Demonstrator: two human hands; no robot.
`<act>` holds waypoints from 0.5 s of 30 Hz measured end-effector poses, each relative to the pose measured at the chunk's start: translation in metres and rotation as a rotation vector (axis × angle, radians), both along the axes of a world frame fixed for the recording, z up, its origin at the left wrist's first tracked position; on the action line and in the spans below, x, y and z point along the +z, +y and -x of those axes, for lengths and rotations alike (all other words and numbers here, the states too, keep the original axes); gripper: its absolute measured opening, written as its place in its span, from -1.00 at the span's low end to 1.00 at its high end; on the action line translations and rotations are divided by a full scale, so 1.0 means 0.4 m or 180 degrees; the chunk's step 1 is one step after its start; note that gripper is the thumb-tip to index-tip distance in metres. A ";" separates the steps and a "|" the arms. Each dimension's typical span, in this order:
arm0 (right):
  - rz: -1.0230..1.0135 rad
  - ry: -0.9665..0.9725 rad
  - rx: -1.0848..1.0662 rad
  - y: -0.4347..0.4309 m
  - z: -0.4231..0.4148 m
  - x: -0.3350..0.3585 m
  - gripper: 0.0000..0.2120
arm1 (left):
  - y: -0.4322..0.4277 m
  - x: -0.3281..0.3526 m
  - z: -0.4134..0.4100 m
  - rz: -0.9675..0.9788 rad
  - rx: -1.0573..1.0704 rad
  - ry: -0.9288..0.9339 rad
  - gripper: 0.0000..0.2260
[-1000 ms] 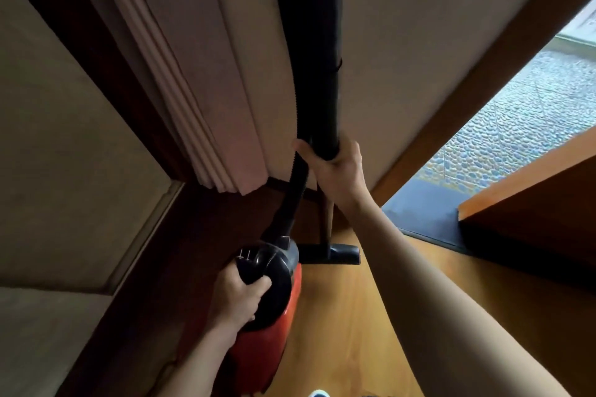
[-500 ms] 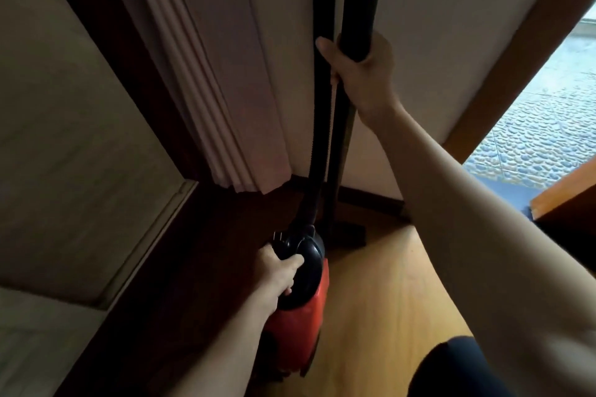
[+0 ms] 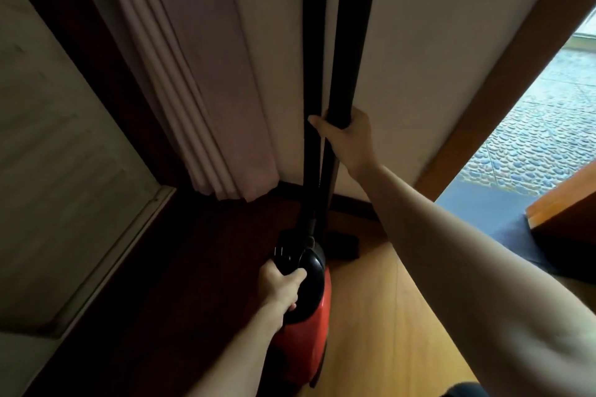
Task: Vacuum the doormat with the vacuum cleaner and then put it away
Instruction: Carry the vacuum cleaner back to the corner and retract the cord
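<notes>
over the last second i have stood the wand (image 3: 358, 42) up straighter against the wall (image 3: 451, 42). its floor head (image 3: 343, 246), which was poking out to the right, now sits tucked close to the dark skirting. the ribbed hose (image 3: 312, 74) has separated from the wand and runs up beside it as its own black line. i read that as the vacuuming being done and the parking nearly so (the doormat (image 3: 477, 206) lies well apart, over by the open door).

my right hand (image 3: 346, 138) is wrapped round the wand partway up, with the thumb stretched across toward the hose. my left hand (image 3: 280, 284) grips the black handle on top of the vacuum cleaner (image 3: 306, 342), fingers curled tight.

the body is glossy red plastic under a rounded black cap, and it stands on end on the smooth honey-coloured floorboards (image 3: 387, 316). the wand is a matte, rigid tube. the curtain (image 3: 193, 74) beside it hangs in soft pale pleats. the mat looks like a flat, dull blue-grey weave, though at this edge of the view i can't be sure of its texture.
</notes>
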State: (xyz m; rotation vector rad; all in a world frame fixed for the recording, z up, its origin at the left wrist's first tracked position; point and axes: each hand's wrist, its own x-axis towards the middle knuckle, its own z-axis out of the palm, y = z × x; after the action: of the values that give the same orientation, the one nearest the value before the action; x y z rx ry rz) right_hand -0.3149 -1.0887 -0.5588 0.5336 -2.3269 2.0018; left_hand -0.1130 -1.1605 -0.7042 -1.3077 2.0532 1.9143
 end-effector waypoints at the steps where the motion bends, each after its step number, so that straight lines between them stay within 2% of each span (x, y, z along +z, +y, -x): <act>1: 0.0056 -0.0124 -0.0029 -0.001 -0.004 -0.032 -0.78 | -0.001 -0.005 0.004 -0.0003 -0.0012 0.0004 -0.90; 6: 0.0089 -0.0326 -0.0113 -0.015 -0.005 -0.122 -0.72 | -0.010 -0.017 0.016 0.0032 -0.0112 0.0022 -0.88; 15: 0.0412 -0.0308 -0.0358 -0.026 -0.001 -0.146 -0.66 | -0.013 -0.027 0.015 -0.0185 -0.0208 -0.0083 -0.92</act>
State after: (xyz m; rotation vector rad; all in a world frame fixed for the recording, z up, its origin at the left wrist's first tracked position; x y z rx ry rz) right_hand -0.3144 -1.0990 -0.6171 0.2988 -2.2029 2.1513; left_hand -0.1191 -1.1657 -0.7151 -1.2310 1.9866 1.9043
